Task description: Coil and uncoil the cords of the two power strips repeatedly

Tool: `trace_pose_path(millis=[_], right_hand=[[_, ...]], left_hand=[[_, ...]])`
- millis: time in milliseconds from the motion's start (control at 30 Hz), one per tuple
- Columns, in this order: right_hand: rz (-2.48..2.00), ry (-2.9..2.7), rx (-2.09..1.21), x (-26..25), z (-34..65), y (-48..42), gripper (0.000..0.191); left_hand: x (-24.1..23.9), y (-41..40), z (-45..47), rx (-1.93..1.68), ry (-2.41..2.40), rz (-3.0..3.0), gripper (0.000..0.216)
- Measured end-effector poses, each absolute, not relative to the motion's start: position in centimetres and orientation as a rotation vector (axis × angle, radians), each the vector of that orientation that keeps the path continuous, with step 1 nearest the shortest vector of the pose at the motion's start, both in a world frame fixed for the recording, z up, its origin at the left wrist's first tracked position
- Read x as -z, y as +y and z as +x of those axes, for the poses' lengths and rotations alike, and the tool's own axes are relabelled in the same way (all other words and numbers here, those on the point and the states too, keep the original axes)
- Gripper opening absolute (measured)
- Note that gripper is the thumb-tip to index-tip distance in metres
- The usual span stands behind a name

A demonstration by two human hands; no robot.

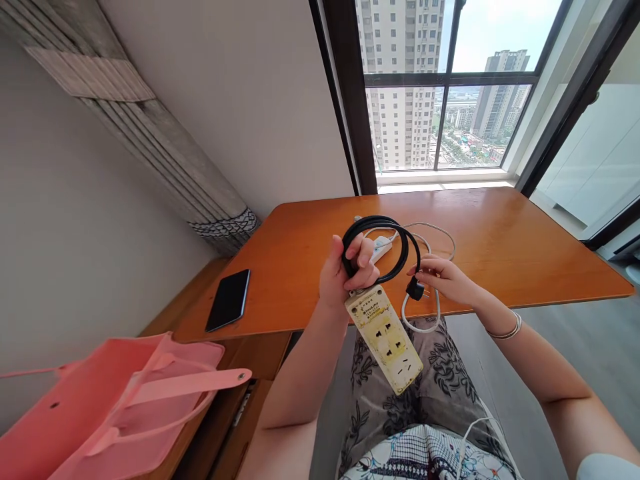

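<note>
My left hand [350, 270] is closed around a coiled black power cord [406, 250]. From below that hand hangs a yellowed power strip [384, 339], tilted over my lap, its sockets facing me. With bent fingers my right hand [445, 279] grips the cord just above its black plug [415, 289], whose metal prongs point right. Behind the coil, partly hidden, a white power strip [381, 248] lies on the table. Its white cable [440, 230] loops to the right, and a thicker white loop [421, 329] hangs over the table's near edge.
The orange-brown wooden table [525, 253] reaches to the window [445, 120]. A black phone [228, 300] lies at its left side. At lower left a pink bag [115, 407] stands on a wooden cabinet [265, 360]. A grey curtain [150, 133] hangs on the left.
</note>
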State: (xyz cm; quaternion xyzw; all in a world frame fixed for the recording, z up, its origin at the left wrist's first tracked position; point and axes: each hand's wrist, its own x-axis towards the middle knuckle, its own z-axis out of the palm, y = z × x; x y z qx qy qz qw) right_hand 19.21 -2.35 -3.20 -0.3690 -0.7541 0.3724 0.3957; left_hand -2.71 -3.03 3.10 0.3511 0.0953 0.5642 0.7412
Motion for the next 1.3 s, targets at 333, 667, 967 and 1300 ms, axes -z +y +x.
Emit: trace_pose_path(millis=[333,667,967,1300], right_hand=[[-0.88,-1.294,-1.103,3.1,17.3,-1.6,0.04],[-0.789,-0.954,-1.32,2.9,16.6,-1.9,0.039],[-0.737,-0.82,-1.35,4.0,16.4,-1.5,0.033],[-0.763,-1.03,-1.555,3.3,16.0,-3.2,0.046]], left_hand=[[-1.4,-3.3,-0.5,-1.014,0.215,0.832,0.056],[-0.5,-2.4,-0.7,-0.899,0.261,0.698,0.053],[-0.2,-2.7,-0.6,-0.745,0.208,0.963,0.056],[0.3,-2.7,-1.1,-0.932,0.293,1.139,0.054]])
